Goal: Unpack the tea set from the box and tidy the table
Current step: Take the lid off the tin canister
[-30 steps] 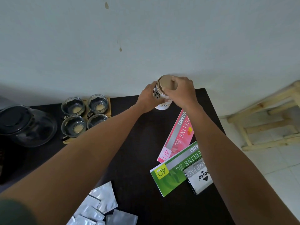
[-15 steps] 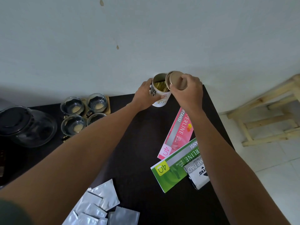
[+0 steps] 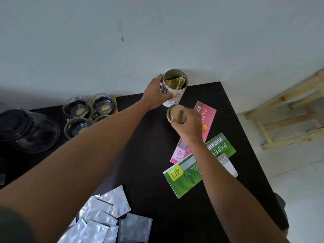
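Observation:
A white tea canister (image 3: 172, 92) stands open at the far edge of the black table (image 3: 152, 155), with a gold foil pouch (image 3: 175, 83) showing inside. My left hand (image 3: 155, 94) grips the canister's side. My right hand (image 3: 188, 128) holds its round tan lid (image 3: 176, 114) low over the table, just in front of the canister. Several glass cups (image 3: 87, 114) sit on wooden coasters at the back left, beside a dark glass teapot (image 3: 26, 130). A pile of several silver sachets (image 3: 105, 218) lies near me.
A pink receipt book (image 3: 207, 114), a green one (image 3: 185, 178) and a stamp pad box (image 3: 228, 163) lie on the right side of the table, partly under my right arm. A wooden stool (image 3: 291, 113) stands on the tiled floor to the right. A wall backs the table.
My right hand lifted the lid off the canister and carried it toward me, down to the table. The canister's gold pouch came into view. My left hand stayed on the canister.

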